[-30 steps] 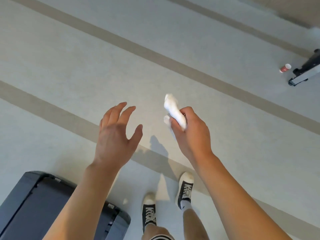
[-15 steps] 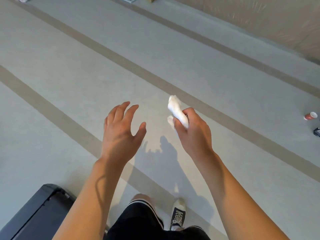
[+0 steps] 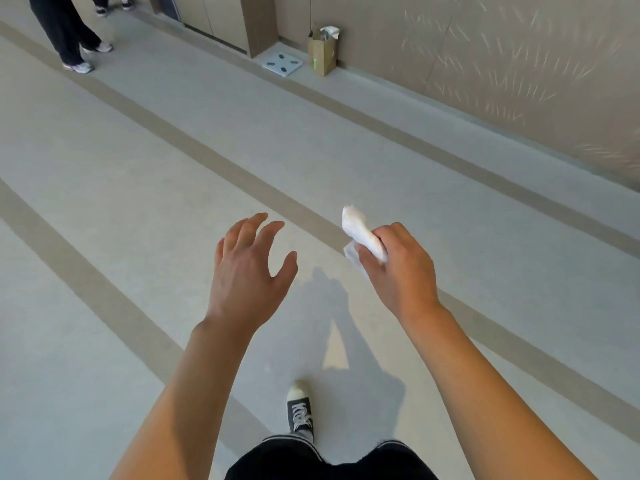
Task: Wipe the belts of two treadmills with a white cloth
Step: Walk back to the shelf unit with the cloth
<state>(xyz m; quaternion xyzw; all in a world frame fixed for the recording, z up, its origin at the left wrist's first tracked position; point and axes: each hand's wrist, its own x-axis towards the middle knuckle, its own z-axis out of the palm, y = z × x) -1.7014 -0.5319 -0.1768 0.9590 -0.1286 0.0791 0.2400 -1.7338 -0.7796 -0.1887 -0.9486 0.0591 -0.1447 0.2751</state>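
Your right hand (image 3: 398,268) grips the bunched white cloth (image 3: 360,233) mid-air, your left hand (image 3: 249,268) hangs open-fingered, and with no treadmill in view, loose gripping could drop it underfoot.

Scale (image 3: 282,64) lies left of bag (image 3: 322,50), against wall (image 3: 485,64).

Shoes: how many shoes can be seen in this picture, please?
5. One dark sneaker is on the wearer's foot at the bottom centre. Two pale shoes are at the top left. Two more stand behind them. The wearer's other shoe is hidden.
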